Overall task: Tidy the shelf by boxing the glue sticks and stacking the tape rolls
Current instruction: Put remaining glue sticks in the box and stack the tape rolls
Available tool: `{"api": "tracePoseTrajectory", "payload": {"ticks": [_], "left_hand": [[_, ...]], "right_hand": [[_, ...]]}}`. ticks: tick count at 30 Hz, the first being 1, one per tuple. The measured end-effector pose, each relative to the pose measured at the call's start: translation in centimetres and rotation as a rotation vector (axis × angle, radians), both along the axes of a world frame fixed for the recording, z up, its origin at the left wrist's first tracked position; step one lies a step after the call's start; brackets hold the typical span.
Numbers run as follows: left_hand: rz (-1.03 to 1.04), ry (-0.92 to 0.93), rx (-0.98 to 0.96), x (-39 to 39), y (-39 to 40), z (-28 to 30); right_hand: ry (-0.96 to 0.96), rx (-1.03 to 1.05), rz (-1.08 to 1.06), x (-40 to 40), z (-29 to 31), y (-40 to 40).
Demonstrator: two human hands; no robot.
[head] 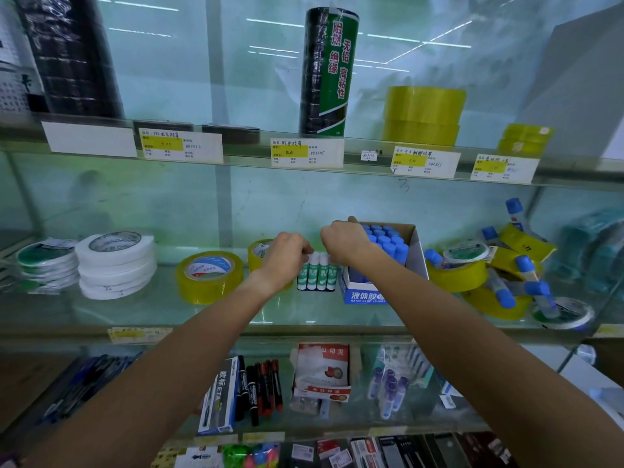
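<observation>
On the middle glass shelf [135,315] stands a row of white-capped green glue sticks [317,273]. My left hand [287,255] and my right hand [341,243] both reach in with curled fingers at the caps of that row; what each finger holds is hidden. Right of them an open blue-and-white box [366,293] holds several blue-capped glue bottles [386,243]. More blue-capped bottles [526,282] lie loose among yellow tape rolls [456,275] at the right. A yellow tape roll [209,276] and a white tape stack [116,265] sit to the left.
The upper shelf carries a tall black-and-green tape tube [329,72], stacked yellow tape [422,114] and price labels [307,152]. Green-and-white tape rolls [47,261] lie far left. The lower shelf holds markers [260,388] and packets.
</observation>
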State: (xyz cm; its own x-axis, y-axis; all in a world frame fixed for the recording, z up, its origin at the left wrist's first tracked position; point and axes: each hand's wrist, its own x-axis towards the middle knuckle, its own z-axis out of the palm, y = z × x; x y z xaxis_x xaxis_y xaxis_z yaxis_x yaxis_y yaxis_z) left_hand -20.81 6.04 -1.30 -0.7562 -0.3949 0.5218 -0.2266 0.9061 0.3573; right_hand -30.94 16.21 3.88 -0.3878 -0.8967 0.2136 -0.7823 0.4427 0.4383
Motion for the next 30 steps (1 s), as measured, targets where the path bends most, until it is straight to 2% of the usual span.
{"api": "tracePoseTrajectory", "payload": {"ticks": [9,15,24,30], "left_hand": [[0.032,-0.011,-0.027,0.3,0.5,-0.1],[0.046,-0.022,-0.025,0.3,0.9,0.1],[0.092,-0.047,0.023,-0.2,1.7,0.2],[0.066,0.003,0.052,-0.6,2.8,0.3]], "right_hand": [[0.046,0.058,-0.020,0.8,0.0,-0.4],[0.079,0.005,-0.017,1.1,-0.4,1.1],[-0.130,-0.322,0.161,0.2,2.0,6.2],[-0.273,-0.627,0.006,-3.5,3.8,10.9]]}}
